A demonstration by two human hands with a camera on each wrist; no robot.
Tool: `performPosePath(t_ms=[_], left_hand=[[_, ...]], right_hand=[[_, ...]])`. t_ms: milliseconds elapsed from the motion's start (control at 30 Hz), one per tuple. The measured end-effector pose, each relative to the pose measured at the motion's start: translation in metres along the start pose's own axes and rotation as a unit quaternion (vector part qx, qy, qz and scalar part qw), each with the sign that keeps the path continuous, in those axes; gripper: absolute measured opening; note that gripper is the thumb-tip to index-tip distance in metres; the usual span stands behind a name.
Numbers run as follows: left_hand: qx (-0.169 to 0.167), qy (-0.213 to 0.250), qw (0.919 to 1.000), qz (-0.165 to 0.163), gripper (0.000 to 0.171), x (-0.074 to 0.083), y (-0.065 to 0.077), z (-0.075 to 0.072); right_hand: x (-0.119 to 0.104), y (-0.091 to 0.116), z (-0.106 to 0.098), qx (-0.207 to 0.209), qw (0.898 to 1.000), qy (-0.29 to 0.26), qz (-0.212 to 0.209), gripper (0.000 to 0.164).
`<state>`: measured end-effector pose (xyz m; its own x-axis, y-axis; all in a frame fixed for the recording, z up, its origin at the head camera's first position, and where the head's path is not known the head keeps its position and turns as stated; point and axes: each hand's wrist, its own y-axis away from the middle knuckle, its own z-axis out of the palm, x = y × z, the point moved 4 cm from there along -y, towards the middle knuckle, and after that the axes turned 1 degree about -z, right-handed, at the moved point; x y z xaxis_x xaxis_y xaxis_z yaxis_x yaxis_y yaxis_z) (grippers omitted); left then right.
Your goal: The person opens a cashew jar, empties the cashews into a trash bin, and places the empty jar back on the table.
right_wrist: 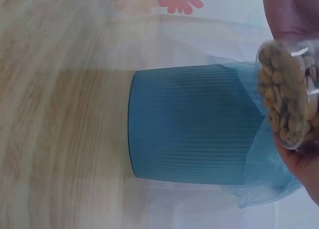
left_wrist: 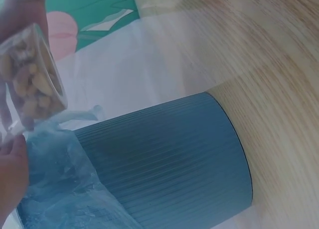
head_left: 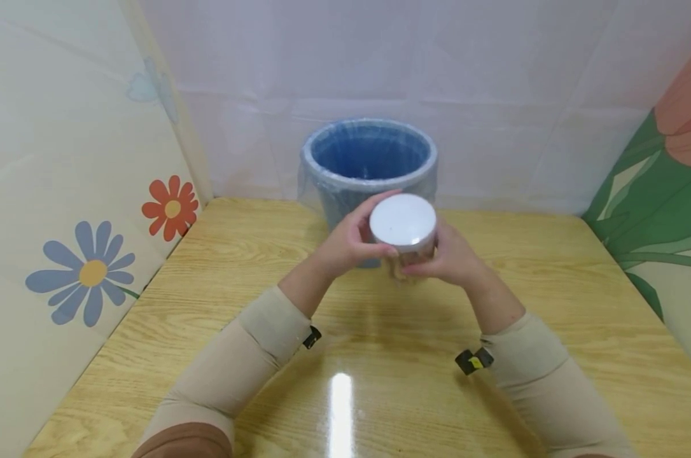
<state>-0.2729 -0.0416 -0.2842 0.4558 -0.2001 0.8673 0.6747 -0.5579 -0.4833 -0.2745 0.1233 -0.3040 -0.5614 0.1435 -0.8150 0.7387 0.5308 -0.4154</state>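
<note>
A clear jar (right_wrist: pixel 286 97) with a white lid (head_left: pixel 403 220) is held up over the table, in front of the bin. Tan, nut-like pieces (left_wrist: pixel 34 84) show through its wall in both wrist views. My left hand (head_left: pixel 357 238) grips the jar from the left, thumb near the front below the lid. From the other side my right hand (head_left: pixel 457 257) holds it, fingers and thumb around the wall. Behind the jar stands a blue ribbed bin (head_left: pixel 345 203), upright, its rim covered by a thin see-through bag (left_wrist: pixel 75 184).
The wood-grain table (head_left: pixel 254 254) carries the bin near its back edge. A pale sheet (head_left: pixel 494 127) hangs behind. Flower-printed panels flank the table, with a blue flower (head_left: pixel 92 272) on the left and green leaves (head_left: pixel 655 210) on the right.
</note>
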Motion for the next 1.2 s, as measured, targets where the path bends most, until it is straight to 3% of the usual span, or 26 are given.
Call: performPosePath(t_ms=[167,333,467,600,800,1000,1200], left_hand=[[0.031,-0.027,0.9991,-0.007,0.085,-0.001,0.0,0.0],[0.038,-0.039,0.9985,-0.008,0.085,-0.002,-0.001,-0.001],[0.021,-0.028,0.9994,-0.001,0.086,-0.003,0.0,-0.003],[-0.008,-0.003,1.0,0.001,0.101,-0.003,0.001,-0.003],[-0.059,0.053,0.9967,0.021,0.1,-0.003,0.002,-0.005],[-0.09,0.044,0.9947,0.023,0.103,-0.003,0.002,-0.007],[-0.111,0.058,0.9921,0.009,0.103,-0.004,0.002,-0.004]], right_hand=[[0.004,-0.001,0.002,0.036,0.999,0.028,0.02,0.095],[0.005,-0.001,0.0,0.05,0.997,0.042,0.036,0.097],[0.003,0.0,-0.003,0.029,0.999,0.02,0.021,0.094],[0.002,0.002,-0.004,-0.009,1.0,-0.003,0.004,0.094],[0.0,0.005,-0.003,-0.058,0.998,-0.029,-0.02,0.097],[-0.003,0.005,-0.002,-0.089,0.994,-0.03,-0.048,0.096],[-0.004,0.005,0.0,-0.108,0.992,-0.048,-0.051,0.093]])
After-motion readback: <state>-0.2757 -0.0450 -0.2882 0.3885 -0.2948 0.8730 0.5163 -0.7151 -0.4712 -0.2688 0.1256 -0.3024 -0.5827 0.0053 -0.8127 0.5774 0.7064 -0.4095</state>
